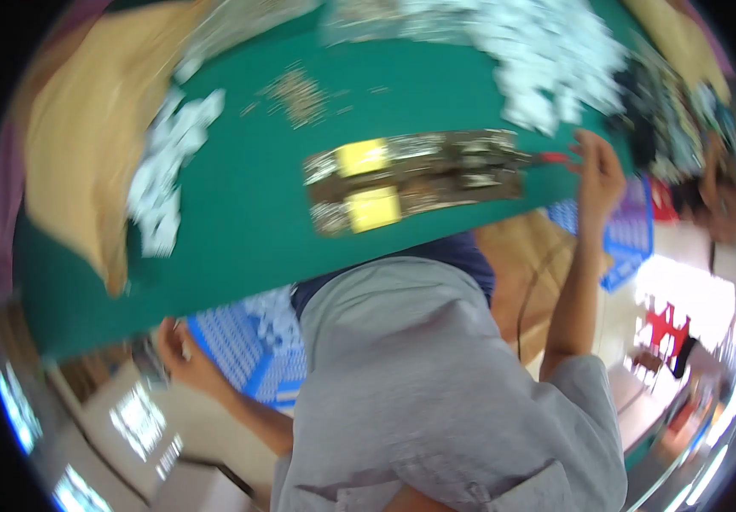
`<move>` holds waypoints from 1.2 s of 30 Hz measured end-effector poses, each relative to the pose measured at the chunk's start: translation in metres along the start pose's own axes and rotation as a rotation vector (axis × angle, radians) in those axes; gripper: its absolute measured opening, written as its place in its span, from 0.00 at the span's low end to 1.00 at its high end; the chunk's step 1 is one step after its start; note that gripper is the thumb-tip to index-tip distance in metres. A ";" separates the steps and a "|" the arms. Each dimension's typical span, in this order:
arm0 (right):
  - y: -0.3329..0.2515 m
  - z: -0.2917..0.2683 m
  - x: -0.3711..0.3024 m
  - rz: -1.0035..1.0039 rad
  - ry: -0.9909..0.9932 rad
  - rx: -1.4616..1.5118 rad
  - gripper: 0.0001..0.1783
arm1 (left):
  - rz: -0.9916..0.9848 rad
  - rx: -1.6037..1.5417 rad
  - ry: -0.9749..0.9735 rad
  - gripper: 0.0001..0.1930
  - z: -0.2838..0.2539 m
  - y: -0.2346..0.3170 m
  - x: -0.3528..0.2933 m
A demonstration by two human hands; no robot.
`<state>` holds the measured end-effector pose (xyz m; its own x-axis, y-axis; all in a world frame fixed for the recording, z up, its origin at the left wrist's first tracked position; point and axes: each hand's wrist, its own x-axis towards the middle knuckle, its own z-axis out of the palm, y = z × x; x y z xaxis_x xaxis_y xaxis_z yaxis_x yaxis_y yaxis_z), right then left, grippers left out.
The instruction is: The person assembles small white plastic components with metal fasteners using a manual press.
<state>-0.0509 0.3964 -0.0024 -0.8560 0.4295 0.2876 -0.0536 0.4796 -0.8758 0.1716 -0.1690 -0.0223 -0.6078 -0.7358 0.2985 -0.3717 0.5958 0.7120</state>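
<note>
On the green table lies a dark, tape-wrapped board (423, 177) with two yellow pads (374, 209) near its left end. A slim red-handled tool (553, 158) points from the board's right end toward my right hand (598, 175). The fingers of that hand are bent around the handle's end; blur hides the exact grip. My left hand (182, 348) is low at the left, beside the table's front edge. Its fingers are loosely curved and apart, with nothing visible in them.
Small thin pieces (298, 96) are scattered behind the board. White pieces are heaped at the back right (547, 60) and left (168, 175), beside a large tan bag (99, 128). Blue baskets (253, 350) stand below the table edge. A dark cord (528, 300) hangs near my right forearm.
</note>
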 end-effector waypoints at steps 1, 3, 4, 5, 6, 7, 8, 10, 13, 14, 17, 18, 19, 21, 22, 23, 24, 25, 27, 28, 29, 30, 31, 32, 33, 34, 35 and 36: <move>-0.012 -0.001 0.000 -0.022 0.049 -0.043 0.13 | 0.067 -0.108 0.015 0.14 0.011 0.018 0.012; -0.018 -0.020 0.004 -0.010 0.127 -0.034 0.14 | 0.107 -0.309 -0.103 0.12 0.052 0.098 0.021; -0.014 -0.028 0.004 0.028 0.163 0.004 0.14 | 0.152 -0.431 -0.228 0.12 0.073 0.137 0.023; -0.011 -0.040 0.003 0.067 0.198 0.042 0.14 | 0.344 -0.453 -0.415 0.14 0.094 0.181 0.020; -0.008 -0.055 -0.001 0.073 0.252 0.037 0.14 | 0.544 -0.467 -0.596 0.15 0.113 0.224 0.012; -0.001 -0.071 -0.002 0.067 0.324 0.004 0.14 | 0.757 -0.471 -0.802 0.20 0.127 0.261 0.004; 0.003 -0.090 -0.004 0.066 0.392 -0.034 0.14 | 0.839 -0.512 -1.055 0.22 0.137 0.288 -0.008; 0.001 -0.132 -0.004 0.009 0.545 -0.047 0.15 | 1.205 -0.471 -1.262 0.22 0.164 0.318 -0.027; 0.017 -0.191 -0.016 0.043 0.687 -0.081 0.18 | 1.292 -0.422 -1.467 0.19 0.204 0.337 -0.049; 0.035 -0.212 -0.024 0.090 0.668 -0.087 0.18 | 1.271 -0.387 -1.488 0.17 0.213 0.347 -0.051; 0.114 -0.198 -0.055 0.487 0.376 -0.090 0.18 | 1.291 -0.411 -1.467 0.14 0.255 0.379 -0.062; 0.151 -0.194 -0.076 0.567 0.269 -0.121 0.18 | 1.270 -0.387 -1.500 0.12 0.266 0.393 -0.075; 0.187 -0.182 -0.095 0.632 0.148 -0.130 0.17 | 1.330 -0.359 -1.488 0.11 0.276 0.409 -0.086; 0.247 -0.149 -0.131 0.752 0.023 -0.181 0.17 | 1.431 -0.338 -1.472 0.06 0.294 0.439 -0.113; 0.270 -0.130 -0.147 0.764 -0.063 -0.182 0.16 | 1.452 -0.328 -1.531 0.06 0.306 0.449 -0.128; 0.285 -0.109 -0.157 0.759 -0.151 -0.180 0.16 | 1.474 -0.318 -1.573 0.06 0.315 0.461 -0.140; 0.303 -0.089 -0.171 0.651 -0.176 -0.278 0.15 | 1.505 -0.283 -1.668 0.07 0.330 0.473 -0.155; 0.325 -0.068 -0.183 0.538 -0.196 -0.375 0.14 | 1.565 -0.277 -1.692 0.07 0.344 0.481 -0.172; 0.382 -0.022 -0.199 0.660 -0.417 -0.200 0.13 | 1.708 -0.316 -1.680 0.07 0.374 0.491 -0.202; 0.382 0.001 -0.188 0.621 -0.530 -0.251 0.13 | 1.857 -0.337 -1.600 0.07 0.386 0.492 -0.205; 0.375 0.019 -0.184 0.591 -0.632 -0.315 0.13 | 2.008 -0.376 -1.526 0.08 0.401 0.494 -0.213; 0.377 0.034 -0.176 0.601 -0.598 -0.322 0.14 | 2.047 -0.421 -1.474 0.10 0.408 0.497 -0.223; 0.377 0.052 -0.170 0.606 -0.566 -0.324 0.14 | 2.092 -0.386 -1.424 0.12 0.413 0.499 -0.227; 0.377 0.071 -0.175 0.677 -0.343 -0.324 0.13 | 2.135 -0.353 -1.375 0.15 0.418 0.500 -0.231; 0.411 0.095 -0.187 0.719 -0.348 -0.320 0.13 | 2.150 -0.460 -1.365 0.18 0.438 0.488 -0.245; 0.535 0.119 -0.282 0.557 -0.464 -0.445 0.11 | 2.165 -0.624 -1.477 0.18 0.440 0.502 -0.284; 0.485 0.147 -0.178 0.547 -0.803 -0.221 0.10 | 2.194 -0.417 -1.411 0.18 0.439 0.495 -0.241; 0.481 0.161 -0.174 0.528 -0.792 -0.203 0.10 | 2.203 -0.363 -1.432 0.18 0.434 0.497 -0.232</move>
<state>-0.0103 0.4290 -0.5364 -0.8465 0.0232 -0.5320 0.4624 0.5275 -0.7127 -0.1769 0.4375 -0.0133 0.2906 0.9517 0.0990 0.9144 -0.3067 0.2644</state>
